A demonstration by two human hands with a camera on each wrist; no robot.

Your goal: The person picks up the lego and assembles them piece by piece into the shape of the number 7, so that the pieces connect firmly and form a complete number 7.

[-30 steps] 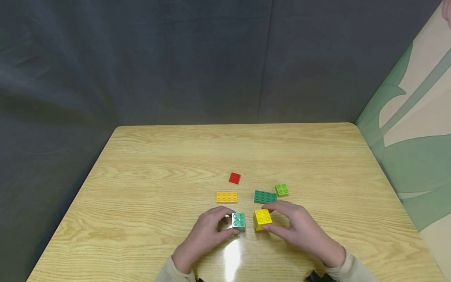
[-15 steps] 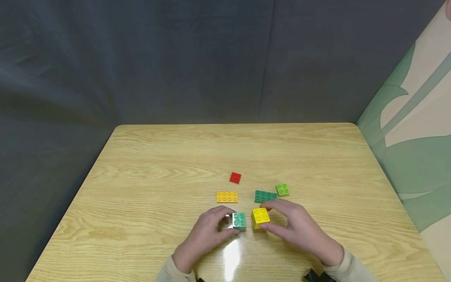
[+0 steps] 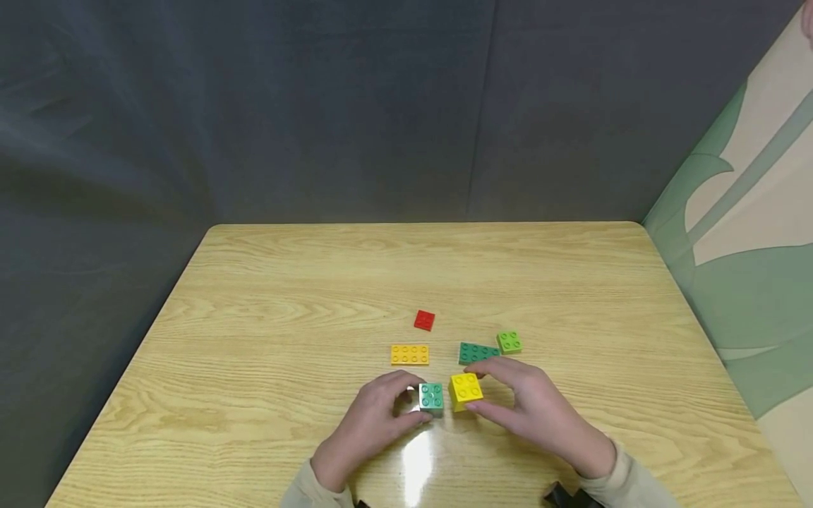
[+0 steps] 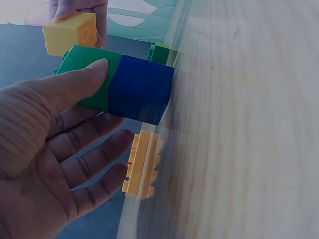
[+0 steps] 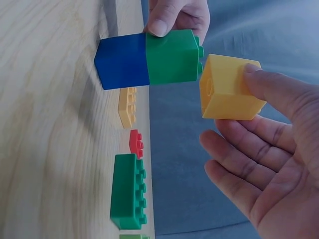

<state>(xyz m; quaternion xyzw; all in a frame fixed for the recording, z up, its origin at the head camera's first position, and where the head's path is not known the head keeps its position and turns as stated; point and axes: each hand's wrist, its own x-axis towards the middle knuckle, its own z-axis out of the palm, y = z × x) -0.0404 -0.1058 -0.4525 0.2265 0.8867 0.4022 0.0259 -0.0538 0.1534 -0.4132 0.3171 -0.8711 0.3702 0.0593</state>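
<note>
We see a desk [image 3: 286,282] with pale wood grain and rounded far corners. Behind it and along its left side we find dark blue-grey cloth [image 3: 343,113], a thin seam [image 3: 480,113] running down it. To the right we notice a cream panel [image 3: 718,204] with green leaf shapes [image 3: 749,310]. Light leaves a white glare [image 3: 417,466] near the front.

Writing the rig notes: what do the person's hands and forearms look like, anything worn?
Left hand and right hand are bare: no gloves or rings visible. Left sleeve and right sleeve are plain light beige, ending at the wrist. A black angular piece shows by the right wrist; a small dark bit by the left, too cropped to identify.
</note>
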